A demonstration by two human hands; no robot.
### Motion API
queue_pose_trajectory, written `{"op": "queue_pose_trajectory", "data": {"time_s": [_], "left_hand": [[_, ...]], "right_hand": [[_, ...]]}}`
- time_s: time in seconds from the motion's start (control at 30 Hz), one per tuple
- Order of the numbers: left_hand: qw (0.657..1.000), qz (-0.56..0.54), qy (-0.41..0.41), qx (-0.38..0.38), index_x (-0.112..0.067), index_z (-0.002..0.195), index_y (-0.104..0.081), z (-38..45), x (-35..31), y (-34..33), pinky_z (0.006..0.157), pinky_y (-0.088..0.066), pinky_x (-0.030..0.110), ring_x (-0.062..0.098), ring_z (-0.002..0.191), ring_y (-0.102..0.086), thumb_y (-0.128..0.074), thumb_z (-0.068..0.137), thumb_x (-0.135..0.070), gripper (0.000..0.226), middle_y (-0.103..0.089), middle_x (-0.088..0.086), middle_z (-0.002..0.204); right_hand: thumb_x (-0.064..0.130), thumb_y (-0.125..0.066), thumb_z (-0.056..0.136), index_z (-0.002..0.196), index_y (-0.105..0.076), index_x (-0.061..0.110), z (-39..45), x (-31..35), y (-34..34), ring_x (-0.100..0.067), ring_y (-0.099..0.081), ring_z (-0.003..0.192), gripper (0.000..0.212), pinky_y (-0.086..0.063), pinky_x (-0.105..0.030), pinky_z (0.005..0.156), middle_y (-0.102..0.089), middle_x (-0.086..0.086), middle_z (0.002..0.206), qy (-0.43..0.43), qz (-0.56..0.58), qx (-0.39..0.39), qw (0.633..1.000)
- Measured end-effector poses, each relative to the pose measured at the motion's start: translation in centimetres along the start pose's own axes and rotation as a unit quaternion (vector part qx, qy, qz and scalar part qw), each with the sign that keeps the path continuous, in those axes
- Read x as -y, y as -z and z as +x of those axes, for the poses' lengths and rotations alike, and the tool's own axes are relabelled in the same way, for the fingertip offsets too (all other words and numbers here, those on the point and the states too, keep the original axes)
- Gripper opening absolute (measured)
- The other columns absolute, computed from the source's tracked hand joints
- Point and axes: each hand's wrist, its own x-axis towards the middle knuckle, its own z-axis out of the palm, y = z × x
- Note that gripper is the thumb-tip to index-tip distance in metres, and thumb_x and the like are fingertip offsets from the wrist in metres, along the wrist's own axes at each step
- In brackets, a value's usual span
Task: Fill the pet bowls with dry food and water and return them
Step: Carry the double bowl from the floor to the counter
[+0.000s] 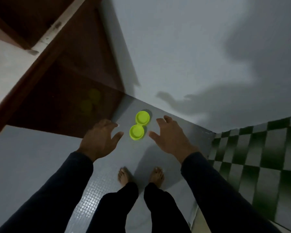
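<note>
A bright green double pet bowl (139, 125), two round cups joined side by side, lies on the grey floor near the corner where wall and door meet. Both cups look empty. My left hand (100, 139) hovers to the left of it with fingers spread and holds nothing. My right hand (169, 137) hovers to the right of it, fingers also spread and empty. Neither hand touches the bowl. Both arms wear dark sleeves.
A dark brown wooden door (60, 91) stands to the left and reflects the bowl. A pale wall (183, 56) rises behind. A green and white checkered wall (259, 158) is on the right. My bare feet (140, 175) stand on the small-tiled floor below the bowl.
</note>
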Motion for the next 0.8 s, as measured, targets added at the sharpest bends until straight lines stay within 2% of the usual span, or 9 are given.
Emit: {"op": "queue_pose_trajectory", "data": {"time_s": [0.2,0.37,0.57,0.7,0.8], "left_hand": [[0.999,-0.038,0.032,0.022,-0.017,0.153,-0.047,8.2,2.6,-7.2,0.116,-0.038,0.045,0.032,0.145,-0.041,-0.049,0.102,-0.056,0.064,-0.045,0.012,0.158],[0.996,-0.060,0.057,0.032,-0.020,0.156,-0.042,14.8,5.6,-15.6,0.115,-0.038,0.046,0.033,0.145,-0.041,-0.051,0.102,-0.056,0.066,-0.042,0.011,0.160],[0.995,-0.072,0.055,0.032,-0.018,0.155,-0.044,22.7,9.2,-25.9,0.114,-0.039,0.045,0.030,0.143,-0.044,-0.051,0.102,-0.055,0.064,-0.047,0.010,0.156],[0.994,-0.091,0.059,0.020,-0.014,0.151,-0.050,27.1,11.6,-32.3,0.111,-0.041,0.045,0.033,0.137,-0.049,-0.059,0.100,-0.049,0.062,-0.052,0.015,0.150],[0.991,-0.114,0.073,0.022,-0.014,0.149,-0.051,29.7,13.2,-36.8,0.108,-0.044,0.047,0.035,0.133,-0.052,-0.061,0.099,-0.047,0.061,-0.054,0.017,0.146]], "right_hand": [[0.056,-0.058,0.095,0.153,-0.035,0.012,9.3,-3.6,-5.8,-0.042,-0.036,0.139,0.076,-0.037,-0.048,0.110,-0.031,-0.022,0.158,-0.029,0.052,0.011,0.998],[0.055,-0.060,0.094,0.151,-0.038,0.012,17.2,-7.4,-13.1,-0.040,-0.037,0.140,0.075,-0.038,-0.048,0.111,-0.034,-0.022,0.156,-0.048,0.079,0.016,0.996],[0.052,-0.063,0.094,0.145,-0.044,0.009,26.0,-11.8,-22.6,-0.042,-0.044,0.132,0.070,-0.042,-0.048,0.104,-0.043,-0.023,0.146,-0.049,0.086,0.016,0.995],[0.049,-0.064,0.095,0.145,-0.043,0.005,31.3,-14.8,-28.7,-0.040,-0.042,0.134,0.070,-0.036,-0.045,0.109,-0.047,-0.022,0.144,-0.039,0.096,0.021,0.994],[0.047,-0.065,0.094,0.146,-0.043,0.003,34.8,-16.8,-32.6,-0.040,-0.043,0.133,0.072,-0.034,-0.042,0.107,-0.049,-0.024,0.144,-0.037,0.108,0.019,0.993]]}}
